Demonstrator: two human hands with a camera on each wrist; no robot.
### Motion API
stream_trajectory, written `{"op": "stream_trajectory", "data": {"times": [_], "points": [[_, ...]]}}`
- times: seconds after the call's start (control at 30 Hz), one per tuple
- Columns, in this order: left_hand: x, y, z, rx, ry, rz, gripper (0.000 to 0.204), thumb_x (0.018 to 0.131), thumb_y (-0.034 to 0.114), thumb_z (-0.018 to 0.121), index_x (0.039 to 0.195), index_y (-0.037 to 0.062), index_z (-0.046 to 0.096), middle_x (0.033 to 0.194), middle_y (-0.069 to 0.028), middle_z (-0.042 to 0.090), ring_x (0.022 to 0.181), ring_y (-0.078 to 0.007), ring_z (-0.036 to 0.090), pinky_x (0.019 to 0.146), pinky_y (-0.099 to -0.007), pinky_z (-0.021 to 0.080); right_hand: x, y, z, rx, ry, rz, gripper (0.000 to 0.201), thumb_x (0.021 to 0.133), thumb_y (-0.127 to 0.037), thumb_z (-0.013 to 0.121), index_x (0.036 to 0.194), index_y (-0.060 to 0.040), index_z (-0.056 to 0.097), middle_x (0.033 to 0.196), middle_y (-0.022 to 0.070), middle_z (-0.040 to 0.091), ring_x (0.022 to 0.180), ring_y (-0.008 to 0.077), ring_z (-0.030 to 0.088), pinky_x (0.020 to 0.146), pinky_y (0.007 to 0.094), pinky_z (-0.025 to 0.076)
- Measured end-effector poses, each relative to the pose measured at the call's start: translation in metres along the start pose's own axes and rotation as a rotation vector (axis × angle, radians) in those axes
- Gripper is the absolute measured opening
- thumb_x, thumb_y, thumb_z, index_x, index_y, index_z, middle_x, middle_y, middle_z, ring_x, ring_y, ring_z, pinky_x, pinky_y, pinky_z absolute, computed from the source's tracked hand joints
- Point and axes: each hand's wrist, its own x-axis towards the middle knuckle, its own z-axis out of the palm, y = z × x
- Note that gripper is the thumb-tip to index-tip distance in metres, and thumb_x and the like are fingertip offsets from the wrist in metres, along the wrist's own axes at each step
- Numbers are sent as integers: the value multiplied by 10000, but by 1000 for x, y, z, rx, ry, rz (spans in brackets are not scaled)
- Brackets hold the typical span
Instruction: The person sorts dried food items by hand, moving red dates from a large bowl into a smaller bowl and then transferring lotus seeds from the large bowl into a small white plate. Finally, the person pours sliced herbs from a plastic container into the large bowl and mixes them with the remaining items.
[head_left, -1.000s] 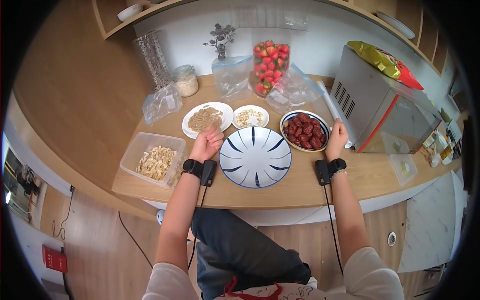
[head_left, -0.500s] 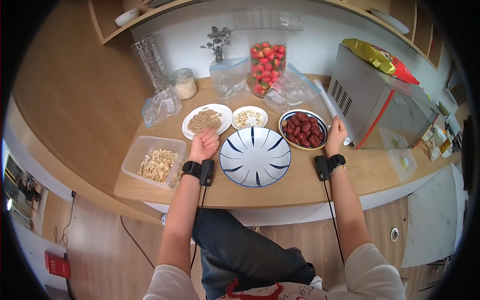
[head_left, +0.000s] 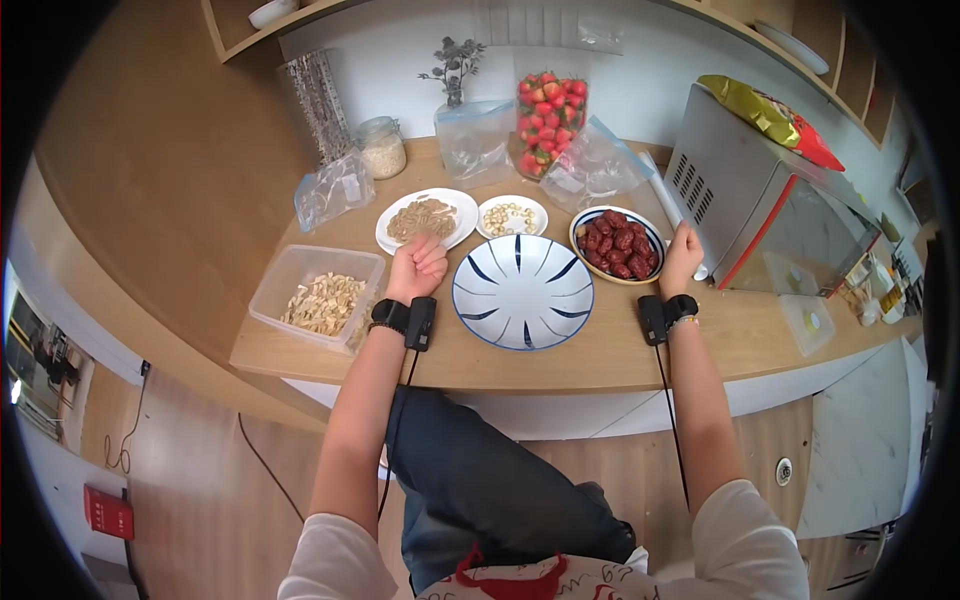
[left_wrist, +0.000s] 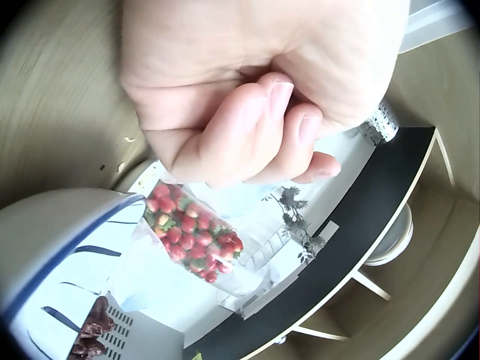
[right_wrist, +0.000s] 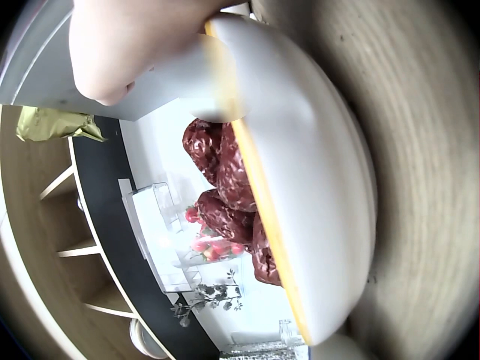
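Observation:
My left hand [head_left: 419, 266] rests at the near edge of a white plate of pale brown strips [head_left: 422, 219], fingers curled toward the palm. The left wrist view shows those curled fingers [left_wrist: 247, 131] with nothing between them. My right hand [head_left: 682, 258] stands beside the bowl of dried red dates [head_left: 620, 241], fingers bent in and holding nothing visible. In the right wrist view that hand is partly cut off at the top, next to the date bowl's white side [right_wrist: 315, 172]. Between the hands sits a large white plate with blue strokes [head_left: 523, 292].
A clear tub of pale dried slices [head_left: 322, 297] stands at left. Behind are a small plate of cream-coloured pieces [head_left: 511, 217], a glass jar [head_left: 381, 150], a bag of strawberries [head_left: 550, 120] and clear zip bags [head_left: 590, 172]. A microwave [head_left: 745, 190] stands at right.
The head view has tilted slightly, so the tabletop appears higher and a little to the right. Both hands keep their places beside the plates and bowl.

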Motion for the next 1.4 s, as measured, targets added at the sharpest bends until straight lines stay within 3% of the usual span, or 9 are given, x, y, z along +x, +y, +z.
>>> {"op": "stream_trajectory", "data": {"times": [0.33,0.53,0.73,0.83,0.93,1.03,1.17,1.3,1.4], "points": [[1,-1,3,-14,-4,34,316,921,99,424,617,129,346,531,42,292,445,-61,263,407,-198,224,0,1,-2,7,-21,24,404,936,-211,494,597,-23,384,572,-38,334,584,67,289,500,273,255],[2,0,6,24,-21,36,310,916,94,429,618,132,350,535,44,293,448,-55,265,406,-193,222,2,6,2,7,20,-23,407,940,-264,493,588,-75,416,547,-69,334,527,41,277,462,246,214],[1,0,5,-9,14,41,289,919,86,401,635,118,356,536,35,299,452,-63,280,408,-200,235,1,-9,1,-94,-98,39,369,928,-199,507,623,-11,418,564,-26,343,594,77,312,522,274,294],[-3,-3,3,19,18,40,291,921,92,407,636,118,354,538,36,299,452,-64,281,408,-200,234,0,-10,1,-179,-184,43,259,927,-201,513,755,-7,512,685,28,464,671,101,417,626,261,387],[-1,1,4,35,20,31,286,913,75,402,634,117,355,538,35,299,452,-65,280,407,-200,234,-5,-25,7,-98,-296,-78,245,905,-253,547,988,-22,550,965,107,541,884,192,518,813,315,419],[0,1,3,16,34,42,279,893,59,418,629,124,355,537,39,299,447,-60,275,402,-197,230,0,-70,7,-711,-558,-477,429,872,-354,580,1182,-66,511,1210,171,468,1092,321,476,940,397,370],[-2,-1,2,12,29,45,279,900,80,436,635,124,360,537,42,298,442,-55,275,401,-192,227,10,-73,15,-793,-726,-379,618,836,-498,566,1302,-109,451,1281,248,402,1194,401,397,1000,459,316],[-4,1,4,10,18,59,280,903,77,432,636,122,361,534,41,297,438,-54,272,399,-193,226,6,-64,15,-904,-918,-283,739,830,-599,493,1382,-130,344,1320,264,368,1246,412,354,1016,478,302],[-6,0,7,12,71,73,277,903,70,423,638,119,361,531,41,298,435,-54,268,396,-194,224,8,-56,13,-933,-836,-170,733,833,-607,479,1380,-136,354,1332,281,347,1255,420,345,1020,496,289]]}}
